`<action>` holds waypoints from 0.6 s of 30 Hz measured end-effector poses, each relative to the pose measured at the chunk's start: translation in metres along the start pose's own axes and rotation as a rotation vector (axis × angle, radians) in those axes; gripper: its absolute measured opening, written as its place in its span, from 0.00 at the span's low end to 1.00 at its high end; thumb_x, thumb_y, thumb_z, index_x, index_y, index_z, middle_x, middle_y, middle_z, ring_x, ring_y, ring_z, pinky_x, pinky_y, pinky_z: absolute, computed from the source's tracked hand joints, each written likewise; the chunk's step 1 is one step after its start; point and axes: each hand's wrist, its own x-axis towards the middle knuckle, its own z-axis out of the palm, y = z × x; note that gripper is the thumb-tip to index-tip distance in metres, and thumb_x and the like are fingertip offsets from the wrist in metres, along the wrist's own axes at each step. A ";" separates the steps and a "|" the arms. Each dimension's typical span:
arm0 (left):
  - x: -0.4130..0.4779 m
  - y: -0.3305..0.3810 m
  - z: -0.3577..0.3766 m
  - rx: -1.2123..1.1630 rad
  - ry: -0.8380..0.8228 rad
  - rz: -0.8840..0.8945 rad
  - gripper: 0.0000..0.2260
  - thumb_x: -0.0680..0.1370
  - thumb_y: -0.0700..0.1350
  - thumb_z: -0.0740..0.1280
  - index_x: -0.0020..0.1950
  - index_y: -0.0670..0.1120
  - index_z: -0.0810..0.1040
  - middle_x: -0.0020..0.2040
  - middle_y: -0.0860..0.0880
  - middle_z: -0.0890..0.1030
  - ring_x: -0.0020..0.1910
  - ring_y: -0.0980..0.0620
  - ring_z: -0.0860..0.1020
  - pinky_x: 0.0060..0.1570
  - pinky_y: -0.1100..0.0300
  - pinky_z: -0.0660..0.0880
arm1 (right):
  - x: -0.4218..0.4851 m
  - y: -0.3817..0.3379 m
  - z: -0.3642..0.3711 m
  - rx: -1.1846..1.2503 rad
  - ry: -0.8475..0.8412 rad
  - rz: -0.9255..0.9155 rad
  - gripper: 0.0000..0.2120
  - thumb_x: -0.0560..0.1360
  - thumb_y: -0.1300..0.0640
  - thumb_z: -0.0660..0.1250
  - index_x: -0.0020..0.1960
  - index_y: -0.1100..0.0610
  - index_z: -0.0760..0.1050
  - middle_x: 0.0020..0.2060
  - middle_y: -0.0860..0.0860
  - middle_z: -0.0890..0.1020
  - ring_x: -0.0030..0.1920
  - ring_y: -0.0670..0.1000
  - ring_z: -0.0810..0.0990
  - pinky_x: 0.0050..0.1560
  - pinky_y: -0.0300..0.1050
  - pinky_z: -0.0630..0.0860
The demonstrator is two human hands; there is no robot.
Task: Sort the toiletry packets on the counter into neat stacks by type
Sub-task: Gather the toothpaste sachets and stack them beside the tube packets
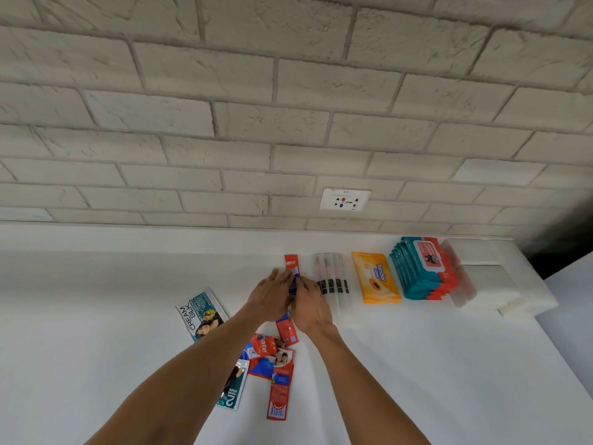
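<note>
A red toothpaste packet [291, 262] lies lengthwise on the white counter [96, 316], its near end under my fingers. My left hand [271, 295] and my right hand [309, 305] meet over it, fingertips on the packet. More red toothpaste packets [278, 385] lie loose between my forearms. A teal conditioner sachet [200, 313] lies to the left, another teal sachet [233, 388] beside my left forearm. To the right stand a row of white sachets [333, 277], an orange wipes pack [376, 277] and a stack of teal wipes packs [423, 268].
A brick wall [224, 139] rises behind the counter with a socket plate [345, 199]. Clear-wrapped packs [462, 274] sit right of the teal wipes. A raised white ledge [507, 277] ends the counter at the right, with a drop beyond it.
</note>
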 end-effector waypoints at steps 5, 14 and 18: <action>0.005 -0.001 -0.001 0.021 -0.025 -0.004 0.31 0.85 0.54 0.58 0.84 0.49 0.48 0.84 0.50 0.48 0.82 0.43 0.47 0.80 0.45 0.54 | -0.002 -0.001 0.004 0.009 0.016 0.011 0.30 0.84 0.50 0.64 0.82 0.56 0.59 0.79 0.54 0.67 0.79 0.54 0.65 0.79 0.52 0.65; 0.012 -0.007 0.001 0.052 -0.061 0.012 0.32 0.84 0.56 0.58 0.83 0.49 0.49 0.84 0.49 0.50 0.82 0.44 0.49 0.79 0.44 0.56 | 0.001 0.000 0.006 0.007 -0.015 0.020 0.33 0.83 0.48 0.64 0.83 0.55 0.57 0.80 0.53 0.65 0.80 0.54 0.63 0.80 0.52 0.63; 0.016 -0.010 0.001 0.077 -0.067 0.023 0.32 0.83 0.57 0.59 0.83 0.49 0.50 0.84 0.49 0.51 0.82 0.44 0.49 0.79 0.43 0.57 | 0.003 0.000 0.009 0.000 -0.029 0.016 0.33 0.83 0.48 0.65 0.83 0.57 0.56 0.80 0.54 0.65 0.80 0.55 0.62 0.80 0.53 0.63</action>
